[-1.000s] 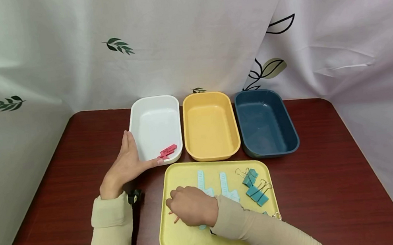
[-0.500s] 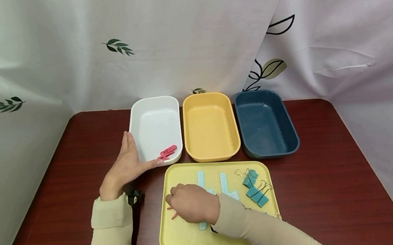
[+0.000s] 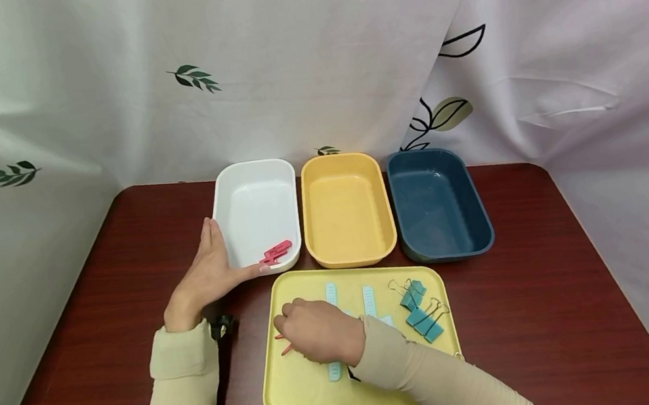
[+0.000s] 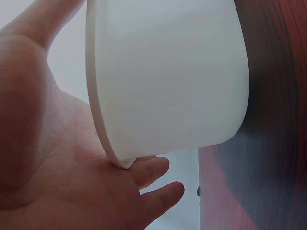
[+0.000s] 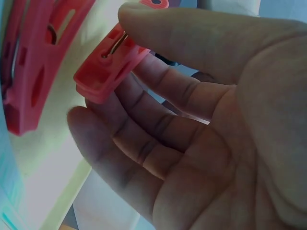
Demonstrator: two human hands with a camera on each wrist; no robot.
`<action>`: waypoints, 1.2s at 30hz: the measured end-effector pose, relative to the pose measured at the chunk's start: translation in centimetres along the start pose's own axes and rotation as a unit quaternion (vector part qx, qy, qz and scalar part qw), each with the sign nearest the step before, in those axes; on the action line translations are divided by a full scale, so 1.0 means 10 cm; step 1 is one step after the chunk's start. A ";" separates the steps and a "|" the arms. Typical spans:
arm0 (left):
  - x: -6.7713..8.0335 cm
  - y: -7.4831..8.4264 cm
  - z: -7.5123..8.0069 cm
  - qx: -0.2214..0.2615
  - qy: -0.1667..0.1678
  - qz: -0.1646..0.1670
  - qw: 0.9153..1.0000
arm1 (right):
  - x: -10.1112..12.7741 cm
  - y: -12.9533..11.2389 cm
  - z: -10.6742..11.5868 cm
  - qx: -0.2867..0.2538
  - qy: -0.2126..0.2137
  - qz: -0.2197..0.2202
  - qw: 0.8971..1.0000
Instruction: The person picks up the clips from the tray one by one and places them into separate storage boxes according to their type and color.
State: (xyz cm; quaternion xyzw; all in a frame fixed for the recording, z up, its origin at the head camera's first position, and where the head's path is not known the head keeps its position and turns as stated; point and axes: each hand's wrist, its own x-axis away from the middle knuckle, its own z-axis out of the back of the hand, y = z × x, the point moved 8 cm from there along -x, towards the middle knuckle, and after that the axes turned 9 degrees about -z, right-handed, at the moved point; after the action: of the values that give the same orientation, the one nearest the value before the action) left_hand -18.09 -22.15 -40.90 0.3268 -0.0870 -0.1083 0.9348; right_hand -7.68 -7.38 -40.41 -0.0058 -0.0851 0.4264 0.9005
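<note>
My left hand lies round the near left corner of a white tub, thumb along the front rim and fingers against the side. The left wrist view shows its palm and extended fingers at the tub's rim. Inside the tub lie pink clothespins. My right hand, over the left part of a yellow tray, pinches a pink clothespin between thumb and fingers. Another clothespin is beside it on the tray. From the head, only thin red ends show beside the hand.
An orange-yellow tub and a dark blue tub stand right of the white one. The tray also holds light blue ridged plastic pieces, partly hidden by the right arm, and teal binder clips. A patterned curtain hangs behind the table.
My right hand has shifted slightly up and to the right over the tray, uncovering more of a light blue piece below it. The left hand stays at the white tub.
</note>
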 end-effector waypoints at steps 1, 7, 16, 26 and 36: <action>0.00 0.00 0.00 0.000 0.000 0.000 1.000 | 0.00 0.01 0.00 -0.002 -0.003 -0.002 1.000; 0.00 0.00 -0.01 -0.002 -0.001 -0.001 1.000 | 0.00 0.04 0.02 -0.005 -0.008 -0.008 1.000; 0.00 -0.01 -0.01 -0.002 -0.001 -0.001 1.000 | -0.02 0.08 0.09 -0.001 0.005 -0.017 1.000; 0.00 -0.01 -0.01 -0.001 0.000 0.000 1.000 | -0.07 0.23 0.16 -0.033 0.000 -0.041 0.999; -0.01 -0.01 -0.01 -0.006 -0.001 -0.004 1.000 | -0.12 0.35 0.26 -0.055 0.017 -0.044 0.997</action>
State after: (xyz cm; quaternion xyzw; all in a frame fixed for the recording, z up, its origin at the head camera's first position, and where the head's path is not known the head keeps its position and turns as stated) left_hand -18.17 -22.13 -41.05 0.3217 -0.0861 -0.1127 0.9362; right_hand -11.50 -6.27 -38.30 -0.0592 -0.0931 0.3812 0.9179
